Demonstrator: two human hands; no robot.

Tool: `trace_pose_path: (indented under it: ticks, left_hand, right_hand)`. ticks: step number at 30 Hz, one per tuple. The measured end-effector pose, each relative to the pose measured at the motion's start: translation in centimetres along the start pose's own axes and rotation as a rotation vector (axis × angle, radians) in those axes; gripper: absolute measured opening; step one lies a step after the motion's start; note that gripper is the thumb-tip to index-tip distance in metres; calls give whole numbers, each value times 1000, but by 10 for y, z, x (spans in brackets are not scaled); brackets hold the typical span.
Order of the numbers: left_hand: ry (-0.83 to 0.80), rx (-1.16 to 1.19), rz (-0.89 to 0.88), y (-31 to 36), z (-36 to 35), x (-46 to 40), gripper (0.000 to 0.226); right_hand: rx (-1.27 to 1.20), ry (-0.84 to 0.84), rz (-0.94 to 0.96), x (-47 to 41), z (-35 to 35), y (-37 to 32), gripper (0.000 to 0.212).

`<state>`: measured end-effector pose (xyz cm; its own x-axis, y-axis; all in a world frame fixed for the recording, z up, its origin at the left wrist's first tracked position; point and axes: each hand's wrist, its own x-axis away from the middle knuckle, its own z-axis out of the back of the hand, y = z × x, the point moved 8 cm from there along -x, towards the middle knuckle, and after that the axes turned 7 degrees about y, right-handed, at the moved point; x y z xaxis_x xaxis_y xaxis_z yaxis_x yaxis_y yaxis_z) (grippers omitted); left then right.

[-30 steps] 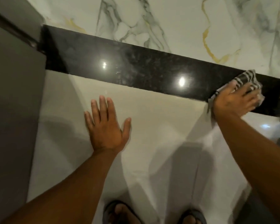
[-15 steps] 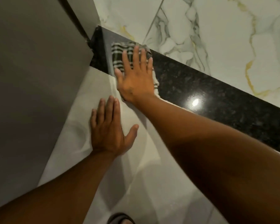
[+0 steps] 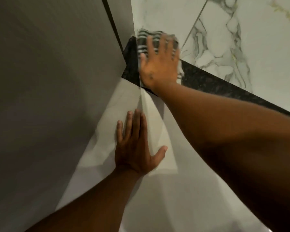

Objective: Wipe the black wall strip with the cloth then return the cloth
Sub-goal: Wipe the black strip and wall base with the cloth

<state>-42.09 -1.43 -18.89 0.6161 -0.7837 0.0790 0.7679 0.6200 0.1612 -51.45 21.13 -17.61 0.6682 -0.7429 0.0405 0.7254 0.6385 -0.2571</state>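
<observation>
- The left hand [image 3: 137,148] is lying flat on the pale wall [image 3: 166,198] nearest the camera, fingers [image 3: 132,124] pointing up and close together, thumb spread to the right, holding nothing.
- That pale wall is showing soft shadows and a lighter patch just right of the left hand.
- A grey panel [image 3: 49,89] is filling the left side, with a thin dark line running down it towards the strip's left end.
- The right forearm is crossing in from the lower right, passing above the left hand and covering part of the strip.
- The strip [image 3: 224,86] is running as a speckled, glossy black band from the grey panel down towards the right edge, between the pale wall and the marble tiles.
- The right hand [image 3: 159,64] is pressing the cloth [image 3: 144,41] flat against the strip's left end, fingers spread wide over it; they are looking blurred.
- The cloth is dark with pale stripes, bunched under the palm, its top edge reaching over onto the marble and a bit showing at the right of the hand.
- The marble tiles [image 3: 241,30] above are white with grey veins and a few gold ones, split by a slanting grout line.
</observation>
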Motion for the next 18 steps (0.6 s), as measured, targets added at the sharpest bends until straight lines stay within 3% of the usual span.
trace_pose_path:
  ticks: [3,5,7,10,14,16,18]
  left_hand:
    - [-9,1,9,-3,-2,0,124]
    - [-3,4,11,-2,1,2,123]
    - [-9,17,5,0,4,0,121]
    - [-28,34,5,1,7,1,120]
    - [-31,5,-4,0,3,1,118]
    - [-44,11,-13,0,1,0,120]
    - [-39,22,-23,-1,1,0,120]
  right_hand:
    - [18,-68,303,-3,-4,-27,63]
    - [39,-104,503,28,-1,-13,62]
    - [42,-124,586,69,8,22,61]
    - [39,-70,376,89,18,65,63]
    - [15,19,-98,38,9,27,68]
    - [-1,3,-33,16,-1,-13,68]
    - [26,-36,150,15,-6,-33,66]
